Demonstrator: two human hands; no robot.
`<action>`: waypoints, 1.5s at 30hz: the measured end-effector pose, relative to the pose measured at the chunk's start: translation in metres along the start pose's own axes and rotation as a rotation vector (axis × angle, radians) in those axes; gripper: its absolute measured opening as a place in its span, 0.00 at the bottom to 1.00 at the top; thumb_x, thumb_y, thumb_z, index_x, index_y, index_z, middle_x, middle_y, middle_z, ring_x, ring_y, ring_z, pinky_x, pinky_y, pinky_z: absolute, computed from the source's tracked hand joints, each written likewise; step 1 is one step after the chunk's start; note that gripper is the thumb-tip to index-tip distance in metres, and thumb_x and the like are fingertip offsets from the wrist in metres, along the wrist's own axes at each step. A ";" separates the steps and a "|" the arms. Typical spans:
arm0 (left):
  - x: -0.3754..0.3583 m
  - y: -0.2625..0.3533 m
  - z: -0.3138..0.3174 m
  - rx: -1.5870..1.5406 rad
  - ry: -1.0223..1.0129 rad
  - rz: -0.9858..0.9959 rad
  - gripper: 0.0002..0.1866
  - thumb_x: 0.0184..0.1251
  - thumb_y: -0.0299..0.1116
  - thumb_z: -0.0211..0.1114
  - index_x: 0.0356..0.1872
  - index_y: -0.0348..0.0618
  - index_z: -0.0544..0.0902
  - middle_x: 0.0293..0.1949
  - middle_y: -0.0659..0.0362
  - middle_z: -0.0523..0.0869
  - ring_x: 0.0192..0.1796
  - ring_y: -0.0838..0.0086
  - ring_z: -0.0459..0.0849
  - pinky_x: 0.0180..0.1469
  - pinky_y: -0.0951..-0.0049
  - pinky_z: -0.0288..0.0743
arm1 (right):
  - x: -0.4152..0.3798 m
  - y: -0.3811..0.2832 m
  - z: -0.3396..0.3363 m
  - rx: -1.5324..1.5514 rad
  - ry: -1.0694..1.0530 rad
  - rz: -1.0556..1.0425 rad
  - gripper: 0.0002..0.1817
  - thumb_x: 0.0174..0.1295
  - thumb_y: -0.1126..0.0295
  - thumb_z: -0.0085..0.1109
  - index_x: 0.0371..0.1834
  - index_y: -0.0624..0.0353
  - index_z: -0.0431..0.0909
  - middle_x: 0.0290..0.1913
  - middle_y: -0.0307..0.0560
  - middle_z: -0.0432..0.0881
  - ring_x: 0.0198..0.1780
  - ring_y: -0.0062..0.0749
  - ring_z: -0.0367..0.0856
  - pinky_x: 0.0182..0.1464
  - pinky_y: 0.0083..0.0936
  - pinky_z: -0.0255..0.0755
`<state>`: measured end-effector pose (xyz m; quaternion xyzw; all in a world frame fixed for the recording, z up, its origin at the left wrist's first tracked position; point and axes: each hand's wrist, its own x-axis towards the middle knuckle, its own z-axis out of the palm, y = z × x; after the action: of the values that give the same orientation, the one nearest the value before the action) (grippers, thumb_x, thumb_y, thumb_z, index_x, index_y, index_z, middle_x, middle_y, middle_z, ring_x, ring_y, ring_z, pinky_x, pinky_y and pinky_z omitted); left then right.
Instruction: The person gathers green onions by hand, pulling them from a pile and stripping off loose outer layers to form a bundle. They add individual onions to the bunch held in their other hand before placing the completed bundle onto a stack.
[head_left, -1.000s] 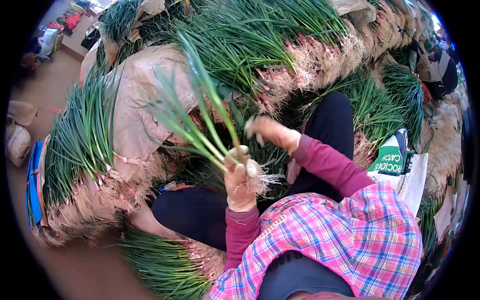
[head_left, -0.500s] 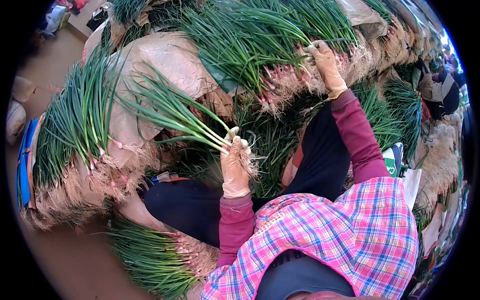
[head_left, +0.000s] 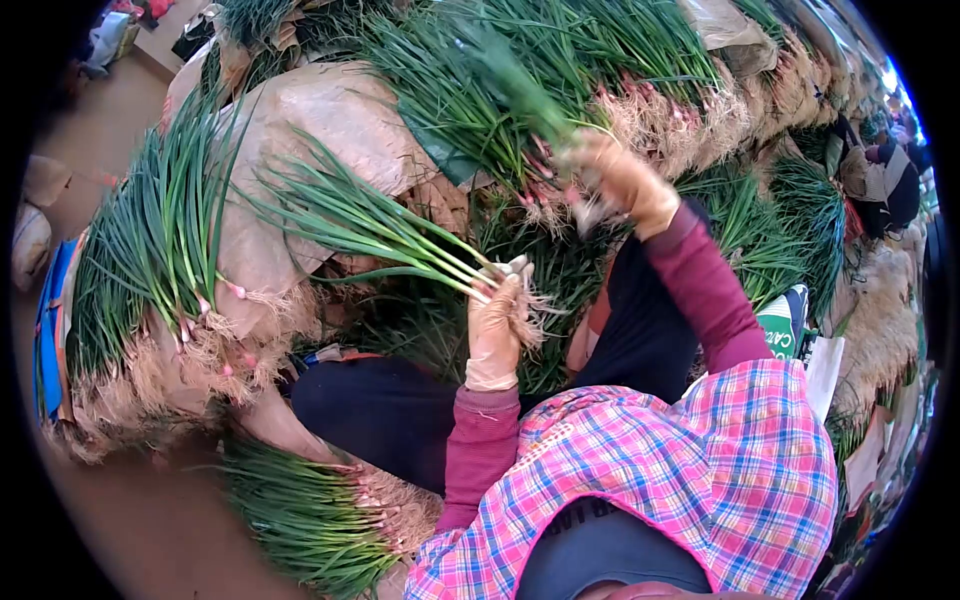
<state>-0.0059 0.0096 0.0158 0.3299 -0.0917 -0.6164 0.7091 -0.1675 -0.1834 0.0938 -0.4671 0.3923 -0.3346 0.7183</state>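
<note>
My left hand (head_left: 497,312), in a pale glove, is closed around the root ends of a small bunch of green onions (head_left: 385,232), whose leaves point up and left. My right hand (head_left: 620,180), gloved too and blurred by motion, grips more green onions (head_left: 530,95) near their pinkish bulbs. Their leaves smear up and left over the large pile of green onions (head_left: 440,75). That pile lies with its hairy roots toward me.
Another onion stack (head_left: 165,220) leans at the left beside tan sacking (head_left: 330,130). Below it lies a further bundle (head_left: 300,510). Loose leaves are between my dark-clad legs (head_left: 375,415). A green-and-white packet (head_left: 782,325) sits right of my right knee.
My right hand has come down and left from the pile's root edge, with onions now lifted in it. My left hand has shifted slightly right with its bunch.
</note>
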 end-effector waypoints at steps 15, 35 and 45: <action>-0.031 0.027 0.019 0.034 -0.052 0.253 0.09 0.62 0.20 0.61 0.40 0.43 0.74 0.35 0.55 0.82 0.28 0.74 0.79 0.30 0.79 0.74 | 0.032 0.103 0.018 -0.334 0.253 -0.510 0.14 0.64 0.70 0.59 0.52 0.62 0.77 0.45 0.40 0.82 0.45 0.25 0.77 0.51 0.27 0.71; -0.013 0.035 0.002 -0.055 0.083 0.302 0.07 0.67 0.21 0.59 0.44 0.43 0.76 0.40 0.54 0.85 0.32 0.76 0.80 0.34 0.80 0.78 | -0.110 0.020 -0.039 -0.484 0.517 -0.599 0.08 0.66 0.70 0.59 0.45 0.59 0.82 0.38 0.33 0.80 0.38 0.16 0.74 0.41 0.16 0.69; -0.023 0.066 -0.012 -0.011 0.148 0.383 0.13 0.65 0.18 0.58 0.49 0.40 0.73 0.41 0.54 0.82 0.32 0.76 0.77 0.35 0.79 0.76 | -0.211 0.044 -0.141 -1.465 0.834 -0.373 0.16 0.64 0.63 0.58 0.50 0.61 0.80 0.42 0.54 0.84 0.42 0.46 0.82 0.46 0.28 0.75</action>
<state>0.0497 0.0366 0.0510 0.3471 -0.0969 -0.4449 0.8199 -0.3846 -0.0467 0.0696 -0.7083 0.6577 -0.2542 -0.0333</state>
